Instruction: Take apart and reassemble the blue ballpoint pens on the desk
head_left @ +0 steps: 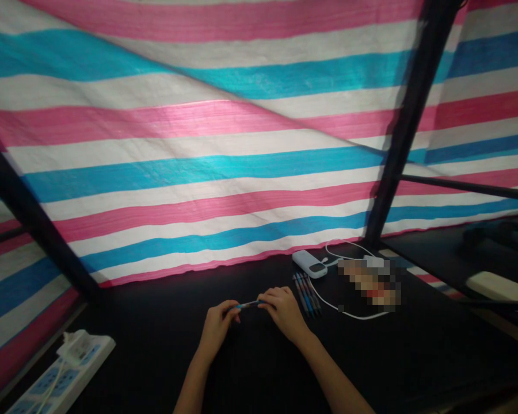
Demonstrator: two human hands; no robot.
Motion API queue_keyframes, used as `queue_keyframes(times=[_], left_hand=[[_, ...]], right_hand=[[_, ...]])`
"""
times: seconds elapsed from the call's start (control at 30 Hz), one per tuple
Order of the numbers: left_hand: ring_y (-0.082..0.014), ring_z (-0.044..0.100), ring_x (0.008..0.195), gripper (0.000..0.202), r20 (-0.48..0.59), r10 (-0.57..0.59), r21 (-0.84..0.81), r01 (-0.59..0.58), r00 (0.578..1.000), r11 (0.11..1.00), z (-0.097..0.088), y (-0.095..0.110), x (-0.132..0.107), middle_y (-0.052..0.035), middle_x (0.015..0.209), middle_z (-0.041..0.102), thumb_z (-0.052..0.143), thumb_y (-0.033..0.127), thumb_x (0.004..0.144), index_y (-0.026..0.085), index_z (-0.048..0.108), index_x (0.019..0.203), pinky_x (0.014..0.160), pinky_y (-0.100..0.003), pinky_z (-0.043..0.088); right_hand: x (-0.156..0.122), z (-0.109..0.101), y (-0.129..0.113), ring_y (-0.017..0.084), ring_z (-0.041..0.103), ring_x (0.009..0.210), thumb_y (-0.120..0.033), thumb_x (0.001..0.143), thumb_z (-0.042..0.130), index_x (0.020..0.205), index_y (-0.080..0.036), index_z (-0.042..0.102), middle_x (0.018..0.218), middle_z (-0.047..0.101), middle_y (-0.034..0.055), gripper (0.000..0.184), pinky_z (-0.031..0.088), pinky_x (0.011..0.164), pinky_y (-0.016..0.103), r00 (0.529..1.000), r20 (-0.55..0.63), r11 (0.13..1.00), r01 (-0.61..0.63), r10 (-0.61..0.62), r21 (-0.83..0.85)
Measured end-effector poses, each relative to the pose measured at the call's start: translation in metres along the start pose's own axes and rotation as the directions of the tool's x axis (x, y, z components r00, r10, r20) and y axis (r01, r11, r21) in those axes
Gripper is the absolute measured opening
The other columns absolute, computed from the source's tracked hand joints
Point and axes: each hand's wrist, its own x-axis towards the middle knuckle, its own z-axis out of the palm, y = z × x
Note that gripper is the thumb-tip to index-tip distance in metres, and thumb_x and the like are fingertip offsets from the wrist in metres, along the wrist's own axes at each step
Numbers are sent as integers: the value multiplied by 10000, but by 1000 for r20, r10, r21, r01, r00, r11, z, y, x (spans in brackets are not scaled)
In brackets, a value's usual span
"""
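Between my two hands a slim pen (247, 305) is held roughly level, just above the black tabletop (155, 339). Thumb and fingers of my left hand (219, 322) pinch its left end, where a light blue part shows. At the other end, my right hand (282, 310) is closed on the pen, its fingers bent over the tip. Several similar pens (307, 294) lie side by side on the table, just right of my right hand. The fingers hide both ends of the held pen.
A white power bank (309, 264) with a white cable (358, 317) lies behind the pens. Right of it is a pixelated patch. A white power strip (82, 368) with a plugged-in adapter sits at front left. Black posts (397, 144) and a striped sheet (198, 172) stand behind.
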Motion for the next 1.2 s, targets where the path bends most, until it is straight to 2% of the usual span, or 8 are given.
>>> queue_keyframes(times=[0.13,0.3,0.4,0.53,0.7,0.93,1.07,1.2], left_hand=[[-114,522,556,322,-27,23,-73,-25,999,997,0,0,0,2,686,643,423,413,776,162,620,817,552,-218,392],[-116,548,614,302,-36,60,90,-57,998,994,6,7,-3,28,636,600,371,377,811,193,603,750,598,-208,388],[-128,573,673,267,-68,29,144,-19,997,989,9,9,-4,24,697,620,361,350,820,213,589,841,638,-217,409],[-145,590,807,230,-122,80,191,-56,989,980,17,6,-6,6,882,638,358,297,823,237,548,938,730,-248,440],[-127,576,904,338,-23,183,310,-167,983,936,22,0,-7,-3,997,616,349,155,793,254,455,1099,800,-236,429],[-119,593,740,308,-116,39,447,17,992,894,11,1,-2,23,840,587,376,241,817,231,372,1125,651,-211,426],[-123,594,721,270,-215,51,486,62,975,872,11,3,-3,14,843,587,343,281,837,219,398,1094,612,-208,416],[-120,594,707,269,-188,48,528,59,981,847,13,3,-3,7,852,594,320,287,849,213,398,1095,581,-202,401]], right_hand=[[-1,1,2,139,534,813,-259,846,482,911,-234,619,862,638,9,153,270,744,287,999,36,1000,5,-6,25],[-1,1,10,143,546,751,-288,838,470,828,-233,650,777,648,-13,189,288,697,268,988,138,992,-88,75,92],[-2,-1,8,151,546,807,-274,841,451,856,-223,637,848,650,-8,194,292,733,270,989,115,987,-109,95,121],[-4,0,-13,140,526,903,-211,866,391,1003,-229,548,984,616,0,209,281,772,269,998,64,989,12,-21,145],[-5,11,-31,172,515,900,-348,861,422,1089,-223,474,1000,598,34,265,284,766,287,993,101,996,51,-58,73],[0,13,-20,153,495,721,-487,794,471,626,-180,548,686,596,11,358,242,690,293,999,-8,993,-43,42,-108],[-2,12,-17,138,487,667,-358,742,532,554,-178,537,614,579,-4,260,225,663,289,999,-23,988,-42,39,-147],[-3,8,-16,122,480,630,-305,745,502,551,-172,525,587,562,-9,236,219,631,277,998,-37,987,-50,45,-151]])
